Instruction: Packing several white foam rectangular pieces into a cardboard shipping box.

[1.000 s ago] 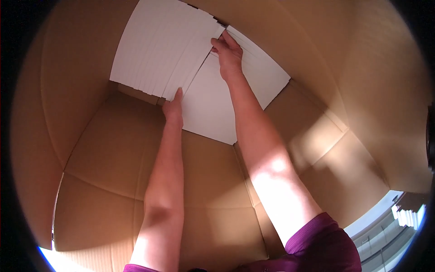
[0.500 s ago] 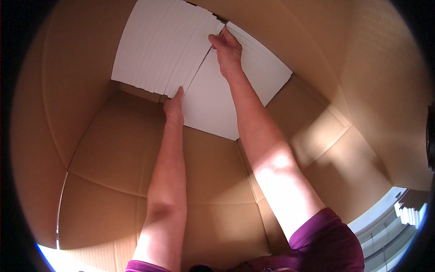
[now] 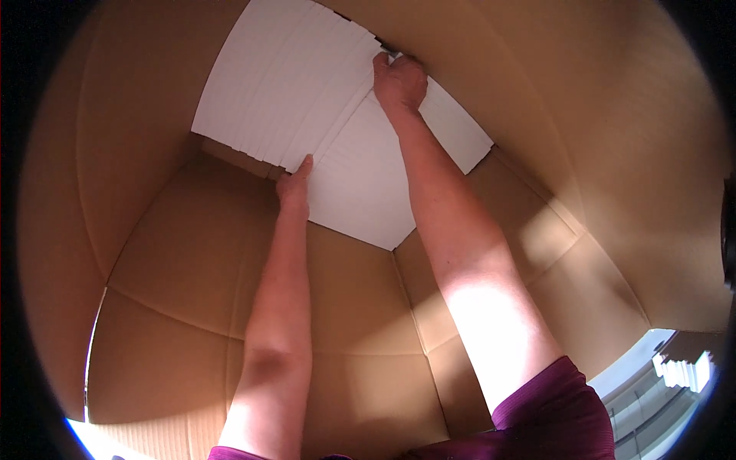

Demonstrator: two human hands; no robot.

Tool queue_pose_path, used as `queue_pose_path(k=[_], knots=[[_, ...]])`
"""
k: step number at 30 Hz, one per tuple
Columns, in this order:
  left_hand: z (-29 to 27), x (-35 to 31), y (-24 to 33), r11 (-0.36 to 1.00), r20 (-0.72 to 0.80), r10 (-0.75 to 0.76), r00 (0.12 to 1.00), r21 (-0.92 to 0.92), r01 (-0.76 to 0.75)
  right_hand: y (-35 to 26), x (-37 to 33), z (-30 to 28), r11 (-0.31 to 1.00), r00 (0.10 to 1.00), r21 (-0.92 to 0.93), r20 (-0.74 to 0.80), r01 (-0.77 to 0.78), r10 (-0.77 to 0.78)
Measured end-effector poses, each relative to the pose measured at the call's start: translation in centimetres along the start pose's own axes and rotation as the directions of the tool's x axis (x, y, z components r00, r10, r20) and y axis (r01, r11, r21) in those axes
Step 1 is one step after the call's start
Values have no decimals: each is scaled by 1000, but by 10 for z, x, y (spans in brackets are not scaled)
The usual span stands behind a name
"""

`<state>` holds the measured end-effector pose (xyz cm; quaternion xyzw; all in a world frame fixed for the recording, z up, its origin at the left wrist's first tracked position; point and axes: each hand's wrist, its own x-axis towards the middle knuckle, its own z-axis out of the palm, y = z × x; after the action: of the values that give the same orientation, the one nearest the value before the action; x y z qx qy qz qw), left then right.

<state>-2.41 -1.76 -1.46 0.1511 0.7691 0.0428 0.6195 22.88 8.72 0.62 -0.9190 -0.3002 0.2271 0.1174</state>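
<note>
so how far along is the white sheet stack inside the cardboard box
Done: a fanned stack of white sheets already lies deep in the cardboard box, with a flatter white sheet beside it. In hand: the left hand presses the stack's near edge while the right hand grips its far corner. Left: the sheets sit fanned and skewed, not yet squared up; much brown box floor shows bare.

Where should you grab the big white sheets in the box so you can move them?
Probably by their edges, one hand at each end. The white sheets lie fanned against the far wall of the cardboard box, so the flat faces give nothing to pinch. The left hand is at the near lower edge, and the right hand is at the far top edge. Come in from the open side.
</note>
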Motion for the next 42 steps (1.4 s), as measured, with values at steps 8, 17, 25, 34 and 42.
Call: queue_pose_path(k=[8, 17, 25, 34, 42], knots=[[5, -10, -1, 993, -47, 80, 996, -86, -84, 4, -8, 0, 998, 997, 38, -65, 54, -52], [6, -20, 17, 996, -31, 69, 997, 60, -67, -2, -14, -4, 975, 980, 196, -186, 107, -70], [7, -27, 24, 989, -100, 105, 989, 119, -93, 6, -22, 1, 948, 985, 282, -129, 148, -116], [22, -18, 19, 918, -179, 318, 931, 304, -255, 27, 14, 12, 989, 989, 149, 146, -22, 0], [-9, 6, -12, 854, -249, 291, 924, 503, -134, 13, -14, 9, 993, 987, 108, 151, 41, -57]])
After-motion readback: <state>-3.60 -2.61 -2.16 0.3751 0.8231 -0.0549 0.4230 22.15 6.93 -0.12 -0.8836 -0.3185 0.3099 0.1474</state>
